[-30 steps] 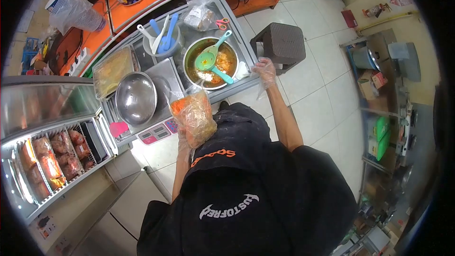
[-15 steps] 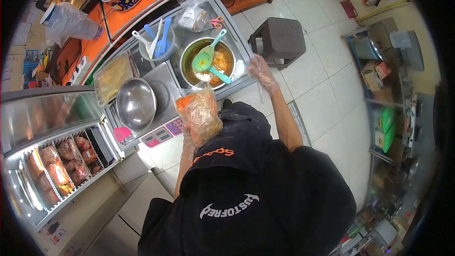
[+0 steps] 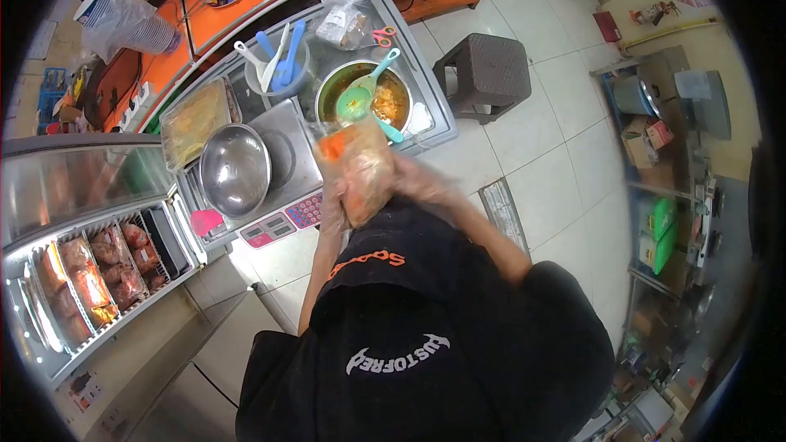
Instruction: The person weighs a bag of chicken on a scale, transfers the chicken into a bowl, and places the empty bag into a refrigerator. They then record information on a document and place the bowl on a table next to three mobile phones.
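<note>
A clear plastic bag of food (image 3: 364, 176), pale with an orange patch at its top left, is held up in front of my chest. My left hand (image 3: 333, 205), in a clear plastic glove, is closed around its lower left side. My right hand (image 3: 422, 182), gloved as well, is against the bag's right side; motion blurs its fingers. Just beyond the bag stands a metal pot (image 3: 327, 98) with reddish-orange food inside. A green ladle (image 3: 354, 103) and a turquoise handle (image 3: 388, 128) lie across it.
A steel bowl (image 3: 235, 170) sits left on the metal counter, near a pink scale panel (image 3: 282, 221). Behind are a tub of utensils (image 3: 278, 74), scissors (image 3: 383, 36) and a bagged item (image 3: 344, 26). An open freezer (image 3: 98, 278) holds packed meat. A stool (image 3: 487, 74) stands right.
My right hand has left the counter's right edge and come in to the bag. The bag has shifted slightly right and up, still in my left hand.
</note>
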Available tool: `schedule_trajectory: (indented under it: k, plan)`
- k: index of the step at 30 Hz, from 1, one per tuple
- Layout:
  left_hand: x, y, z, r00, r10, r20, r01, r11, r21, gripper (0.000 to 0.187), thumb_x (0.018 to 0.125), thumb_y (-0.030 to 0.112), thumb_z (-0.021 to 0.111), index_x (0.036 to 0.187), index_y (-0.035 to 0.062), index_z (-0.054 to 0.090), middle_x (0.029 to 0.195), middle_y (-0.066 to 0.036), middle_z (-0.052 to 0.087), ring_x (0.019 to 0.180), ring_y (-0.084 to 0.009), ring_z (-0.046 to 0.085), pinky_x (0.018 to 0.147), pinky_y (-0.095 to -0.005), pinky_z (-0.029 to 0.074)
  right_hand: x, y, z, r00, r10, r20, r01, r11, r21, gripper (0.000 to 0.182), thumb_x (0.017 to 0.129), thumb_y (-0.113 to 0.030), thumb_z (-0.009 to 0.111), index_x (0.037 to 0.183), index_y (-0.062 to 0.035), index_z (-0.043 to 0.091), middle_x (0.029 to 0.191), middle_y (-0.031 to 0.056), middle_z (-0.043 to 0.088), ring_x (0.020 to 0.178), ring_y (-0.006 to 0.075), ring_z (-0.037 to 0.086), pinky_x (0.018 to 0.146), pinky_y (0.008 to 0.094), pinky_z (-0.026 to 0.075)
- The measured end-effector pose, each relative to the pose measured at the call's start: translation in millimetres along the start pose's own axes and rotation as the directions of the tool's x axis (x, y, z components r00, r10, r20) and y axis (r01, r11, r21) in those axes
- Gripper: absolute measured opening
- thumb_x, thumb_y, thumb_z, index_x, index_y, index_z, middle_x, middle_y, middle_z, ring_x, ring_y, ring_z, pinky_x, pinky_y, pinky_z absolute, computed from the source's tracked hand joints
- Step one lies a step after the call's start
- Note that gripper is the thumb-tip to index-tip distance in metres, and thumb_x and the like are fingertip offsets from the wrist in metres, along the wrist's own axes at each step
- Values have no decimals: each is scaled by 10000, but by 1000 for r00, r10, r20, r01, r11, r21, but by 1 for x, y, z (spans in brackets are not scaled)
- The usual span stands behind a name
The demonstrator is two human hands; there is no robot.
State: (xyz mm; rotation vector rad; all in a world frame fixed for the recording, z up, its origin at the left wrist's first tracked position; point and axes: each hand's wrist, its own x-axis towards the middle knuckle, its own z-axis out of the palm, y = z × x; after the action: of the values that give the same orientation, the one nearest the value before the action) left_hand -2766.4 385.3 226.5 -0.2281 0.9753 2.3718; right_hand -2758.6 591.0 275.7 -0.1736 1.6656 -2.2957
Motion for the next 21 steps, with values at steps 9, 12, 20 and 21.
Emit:
schedule_trajectory:
  k: [9, 12, 20, 21]
  plan:
    - [21, 70, 94, 979, 129, -158, 67, 528, 846, 579, 931, 395, 584, 1313, -25, 473, 1218, -149, 564, 1113, -205, 532, 943, -308, 431, -15, 27, -3, 942, 29, -334, -97, 977, -191, 715, 700, -193, 836, 1273, -29, 440, 1270, 98, 529, 1168, 172, 504, 966, 313, 435]
    - [32, 50, 61, 988, 140, 59, -136, 641, 755, 531, 901, 236, 651, 1332, -13, 466, 1227, -148, 567, 1093, -203, 552, 915, -310, 453, -19, 40, 1, 907, -69, -414, 30, 995, -100, 690, 709, -241, 836, 1236, -28, 444, 1230, 110, 542, 1151, 184, 511, 960, 323, 436]
    - [13, 37, 44, 999, -32, -24, 40, 790, 612, 492, 811, -27, 649, 1283, -3, 509, 1038, -83, 636, 875, -147, 621, 737, -269, 512, -37, 42, -4, 928, -19, -372, 20, 1000, -4, 797, 772, -363, 790, 1348, -17, 361, 1236, 88, 501, 1166, 179, 469, 1008, 326, 390]
    - [11, 37, 41, 995, -91, -38, 93, 730, 677, 437, 826, -34, 607, 1256, -4, 530, 969, -73, 650, 780, -133, 628, 661, -259, 517, -37, 36, -3, 939, -3, -343, 33, 996, 80, 818, 778, -374, 784, 1366, -14, 345, 1262, 85, 486, 1194, 175, 450, 1024, 324, 375]
